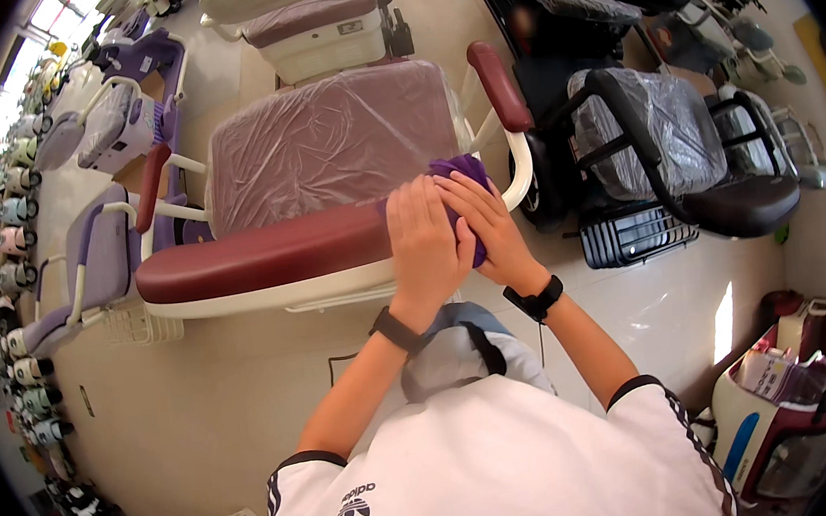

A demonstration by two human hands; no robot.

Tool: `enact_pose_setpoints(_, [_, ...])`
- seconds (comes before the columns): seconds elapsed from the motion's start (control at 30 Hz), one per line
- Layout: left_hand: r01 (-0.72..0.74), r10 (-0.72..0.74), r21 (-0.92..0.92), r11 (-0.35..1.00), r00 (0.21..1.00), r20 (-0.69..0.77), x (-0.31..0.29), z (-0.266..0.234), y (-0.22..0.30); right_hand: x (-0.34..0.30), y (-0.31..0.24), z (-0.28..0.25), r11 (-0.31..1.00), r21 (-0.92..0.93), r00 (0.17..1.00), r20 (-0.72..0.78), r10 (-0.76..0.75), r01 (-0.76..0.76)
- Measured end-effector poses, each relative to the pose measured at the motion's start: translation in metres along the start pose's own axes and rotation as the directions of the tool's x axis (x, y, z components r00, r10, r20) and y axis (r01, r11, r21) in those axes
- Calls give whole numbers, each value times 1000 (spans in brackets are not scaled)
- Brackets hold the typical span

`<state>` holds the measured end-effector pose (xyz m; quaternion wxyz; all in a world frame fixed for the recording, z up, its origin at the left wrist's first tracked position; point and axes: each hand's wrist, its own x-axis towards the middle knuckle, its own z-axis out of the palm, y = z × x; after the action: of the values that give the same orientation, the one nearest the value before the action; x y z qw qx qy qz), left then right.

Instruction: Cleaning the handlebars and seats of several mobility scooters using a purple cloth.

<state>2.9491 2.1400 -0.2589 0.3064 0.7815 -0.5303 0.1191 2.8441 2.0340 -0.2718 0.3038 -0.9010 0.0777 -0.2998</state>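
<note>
A bunched purple cloth (462, 168) lies over the right end of a long maroon padded backrest (273, 253) with a cream lower edge. Both hands hold it against the padding. My left hand (427, 242) has its fingers together and stretched over the cloth. Close beside it, my right hand (489, 221) is closed over the cloth's right part, with the fingertips almost meeting those of the left. Most of the cloth is hidden under the hands. Beyond the backrest is a wide maroon seat cushion (333, 146) in clear plastic, between two maroon armrests (498, 86).
Black plastic-wrapped seats (644, 131) and a black wire basket (638, 236) stand close on the right. Purple-grey seats (100, 258) are on the left. Another cream and maroon vehicle (318, 43) is ahead. Several scooters (16, 212) line the left wall. A maroon and white vehicle (791, 411) stands at lower right.
</note>
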Motion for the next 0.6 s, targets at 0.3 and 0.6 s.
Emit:
enact_pose_setpoints(0.3, [-91,86,41,995,991,98,3,8,12,-17,8,-11,999,13,999,5,47,-47])
enact_pose_setpoints(0.6, [-30,12,118,993,989,146,2,11,20,-6,30,-33,995,88,977,207,-58,40])
